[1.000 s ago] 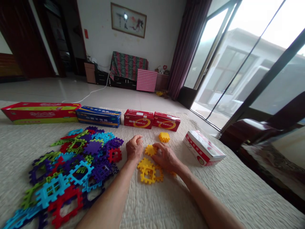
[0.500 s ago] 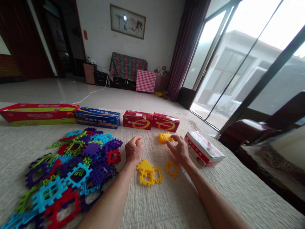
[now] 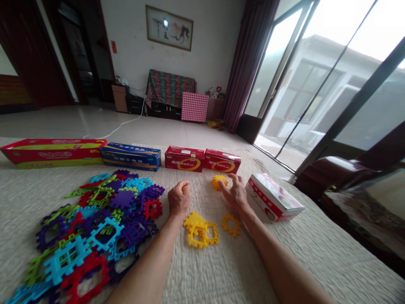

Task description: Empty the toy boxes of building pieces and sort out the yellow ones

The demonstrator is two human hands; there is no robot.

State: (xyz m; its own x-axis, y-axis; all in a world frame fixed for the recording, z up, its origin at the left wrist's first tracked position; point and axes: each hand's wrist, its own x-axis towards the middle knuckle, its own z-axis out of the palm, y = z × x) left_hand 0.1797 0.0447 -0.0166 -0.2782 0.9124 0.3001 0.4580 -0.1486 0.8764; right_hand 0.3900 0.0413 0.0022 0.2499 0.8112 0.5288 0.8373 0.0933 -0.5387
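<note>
My right hand [image 3: 234,191] has its thumb and fingers spread apart beside a small stack of yellow interlocking plastic pieces [image 3: 218,182]. Its thumb is near the stack's right side; whether they touch I cannot tell. Curled into a fist, my left hand [image 3: 179,198] rests on the cloth, and nothing shows in it. Between my forearms lie overlapping yellow pieces [image 3: 195,220], some solid and some framed. A single yellow frame piece [image 3: 230,224] lies apart, by my right wrist. To the left spreads a heap of purple, blue, green and red interlocking pieces [image 3: 123,197].
Along the far side stand a long red-and-green box [image 3: 57,154], a blue box [image 3: 131,157] and two red boxes [image 3: 184,159]. A white-and-red box [image 3: 274,198] sits right of my right hand. The surface is a quilted beige cloth [image 3: 209,274].
My right hand's fingers have come off the yellow stack and spread, with the hand shifting slightly right. My left hand stays closed in its place. The view has shifted slightly.
</note>
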